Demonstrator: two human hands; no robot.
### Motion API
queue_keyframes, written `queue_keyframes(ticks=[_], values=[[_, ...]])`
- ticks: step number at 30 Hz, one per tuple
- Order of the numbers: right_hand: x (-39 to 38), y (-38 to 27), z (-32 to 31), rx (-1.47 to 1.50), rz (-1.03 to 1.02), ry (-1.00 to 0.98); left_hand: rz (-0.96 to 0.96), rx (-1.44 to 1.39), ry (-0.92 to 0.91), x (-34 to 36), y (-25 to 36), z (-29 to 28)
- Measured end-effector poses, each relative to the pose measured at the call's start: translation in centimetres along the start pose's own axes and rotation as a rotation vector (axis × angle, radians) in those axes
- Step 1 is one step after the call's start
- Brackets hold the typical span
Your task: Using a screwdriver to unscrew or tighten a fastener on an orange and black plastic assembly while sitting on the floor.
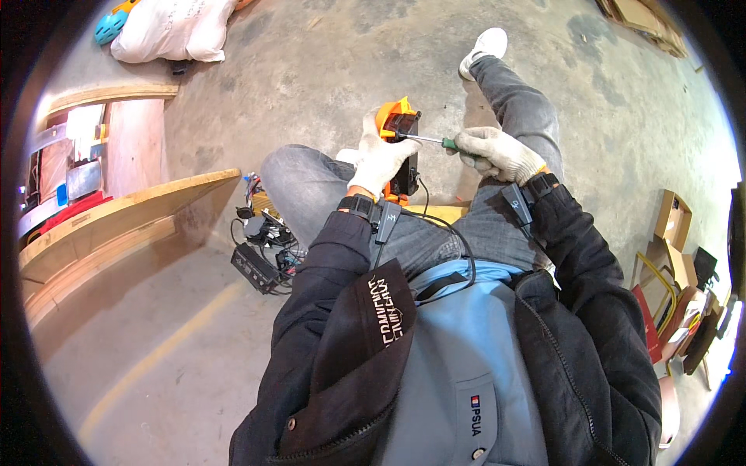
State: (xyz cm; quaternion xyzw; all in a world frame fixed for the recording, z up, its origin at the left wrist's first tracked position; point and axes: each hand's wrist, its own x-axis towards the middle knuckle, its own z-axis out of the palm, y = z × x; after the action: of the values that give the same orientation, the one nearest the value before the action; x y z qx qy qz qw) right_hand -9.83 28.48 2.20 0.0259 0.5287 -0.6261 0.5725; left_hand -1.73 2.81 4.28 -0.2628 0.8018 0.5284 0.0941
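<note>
Hands apart from each other, both in pale work gloves. My left hand [381, 161] is clamped on the left side of a black-and-orange device [404, 167], which sits between my two hands, above my lap. My right hand [497, 153] is closed round the green handle of a screwdriver [449, 144]; shaft points left, tip at the device's upper part, exact contact too small to tell. Just behind the hands, toward me: a black wristband [360, 206] on the left wrist, another on the right. Left of and below my left hand, on the floor [256, 342]: a heap of black electronics and cables [264, 245]. Farther left, a wooden board [132, 206]. Well beyond, ahead and left: a white sack [175, 31]. Far right: an open cardboard box [672, 217].
</note>
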Motion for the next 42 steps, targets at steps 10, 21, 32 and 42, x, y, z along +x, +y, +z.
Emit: queue_keyframes(ticks=[10, 21, 32, 42], values=[[1.1, 1.3, 0.5, -0.182, -0.303, 0.284, 0.017, 0.052, -0.006, 0.5, -0.3, 0.1], [1.0, 0.8, -0.2, 0.125, -0.141, 0.209, 0.043, 0.085, 0.080, 0.9, -1.1, 0.5], [0.8, 1.0, 0.6, 0.052, -0.289, 0.210, -0.011, 0.054, 0.046, 0.6, -0.2, 0.6], [-0.1, 0.6, 1.4, -0.225, -0.141, 0.234, -0.014, 0.048, 0.051, 0.1, 0.2, 0.6]])
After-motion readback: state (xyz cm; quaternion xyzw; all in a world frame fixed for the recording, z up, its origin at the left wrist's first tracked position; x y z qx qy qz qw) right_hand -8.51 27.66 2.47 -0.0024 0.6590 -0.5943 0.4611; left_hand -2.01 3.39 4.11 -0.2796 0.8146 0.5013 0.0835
